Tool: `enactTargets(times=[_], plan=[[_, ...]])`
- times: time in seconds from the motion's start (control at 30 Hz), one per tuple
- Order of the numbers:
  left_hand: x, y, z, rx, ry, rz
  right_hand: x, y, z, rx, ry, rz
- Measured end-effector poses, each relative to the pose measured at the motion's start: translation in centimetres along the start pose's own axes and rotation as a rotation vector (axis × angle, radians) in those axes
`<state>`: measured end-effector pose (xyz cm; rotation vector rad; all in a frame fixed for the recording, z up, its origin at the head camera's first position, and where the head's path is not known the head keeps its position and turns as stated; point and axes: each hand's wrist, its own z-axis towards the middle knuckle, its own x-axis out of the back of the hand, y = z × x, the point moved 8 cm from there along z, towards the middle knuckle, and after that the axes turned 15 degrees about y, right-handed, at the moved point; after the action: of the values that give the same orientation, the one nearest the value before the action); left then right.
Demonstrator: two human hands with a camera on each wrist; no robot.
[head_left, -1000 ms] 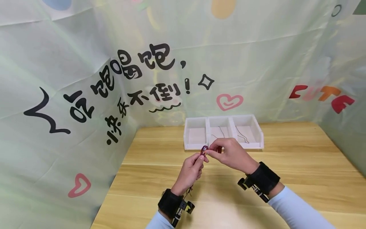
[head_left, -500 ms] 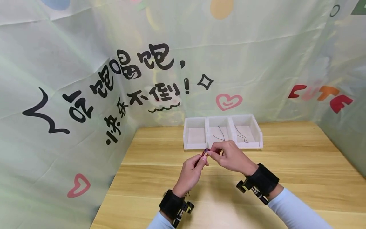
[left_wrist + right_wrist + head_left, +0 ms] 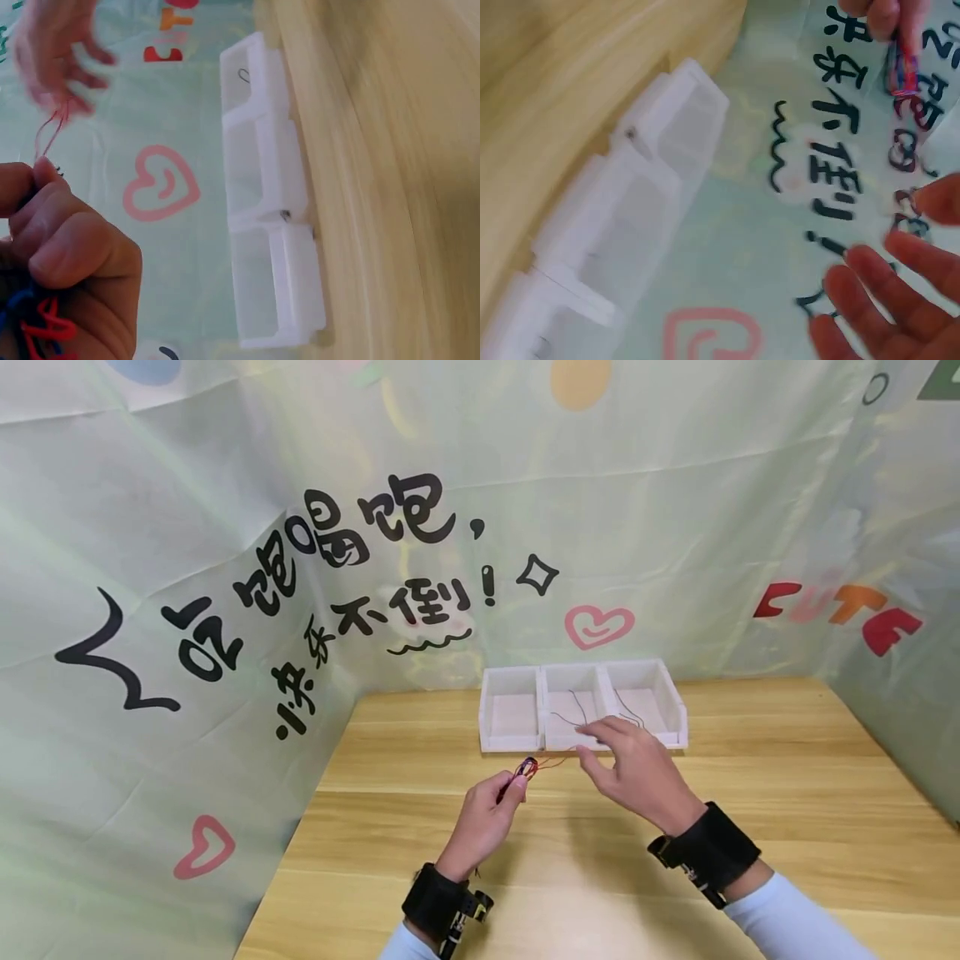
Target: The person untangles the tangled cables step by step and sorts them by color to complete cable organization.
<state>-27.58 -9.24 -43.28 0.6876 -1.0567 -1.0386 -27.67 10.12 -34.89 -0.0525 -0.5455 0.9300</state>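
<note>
In the head view, my left hand (image 3: pixel 483 822) pinches a looped bundle of thin red, blue and dark wires (image 3: pixel 527 767) above the table. The left wrist view shows more red and blue wire (image 3: pixel 51 328) against the palm. A loose red wire (image 3: pixel 555 763) stretches from the bundle toward the right thumb. My right hand (image 3: pixel 647 772) is held up to the right, thumb and fingers apart; in the right wrist view its fingers (image 3: pixel 885 285) are spread with nothing gripped. Part of the bundle is hidden inside the left fist.
Behind the hands stands a white three-compartment tray (image 3: pixel 510 746). Thin dark wires lie in its middle (image 3: pixel 585 708) and right (image 3: pixel 628 710) compartments. A printed cloth (image 3: pixel 697 543) hangs behind and beside the wooden table (image 3: pixel 405 760).
My right hand has let go of the bundle and moved away to the right, its fingers opening. A red wire now sticks out toward it. The left hand has shifted slightly left, still holding the bundle.
</note>
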Motion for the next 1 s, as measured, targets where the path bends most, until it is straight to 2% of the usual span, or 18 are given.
enactTargets(times=[0.07,0.17,0.27,0.4,0.5,0.57,0.67,0.77,0.83,0.93,1.0], plan=[[0.0,0.0,0.1,-0.018,-0.007,0.04,-0.4,-1.3,0.2,0.121,-0.008,-0.055],[0.2,0.2,0.5,-0.031,-0.007,0.075,-1.5,-3.1,0.2,0.305,-0.068,-0.104],[0.4,0.3,0.7,-0.019,-0.007,0.081,-2.8,-3.9,-0.4,0.428,-0.115,-0.168],[0.9,0.3,1.0,0.002,-0.005,0.05,-3.3,-4.4,-0.7,0.523,-0.067,-0.174],[1.1,0.3,1.2,0.015,0.0,0.019,-3.7,-4.4,-0.5,0.557,-0.036,-0.143],[1.2,0.1,1.3,0.026,0.005,0.01,-4.1,-4.2,-0.4,0.565,-0.045,-0.125],[1.4,-0.3,1.3,0.036,0.008,0.012,-4.7,-3.5,-0.1,0.525,-0.092,-0.077],[2.0,-0.9,1.4,0.055,0.014,0.014,-5.1,-2.0,0.4,0.43,-0.141,-0.007],[2.7,-1.5,1.5,0.092,0.036,-0.002,-5.2,-0.6,0.9,0.341,-0.155,0.033],[4.2,-2.4,1.4,0.179,0.109,-0.059,-5.2,2.6,1.8,0.151,-0.128,0.06],[4.9,-2.9,1.3,0.233,0.145,-0.112,-5.3,5.2,2.2,-0.025,-0.091,0.068]])
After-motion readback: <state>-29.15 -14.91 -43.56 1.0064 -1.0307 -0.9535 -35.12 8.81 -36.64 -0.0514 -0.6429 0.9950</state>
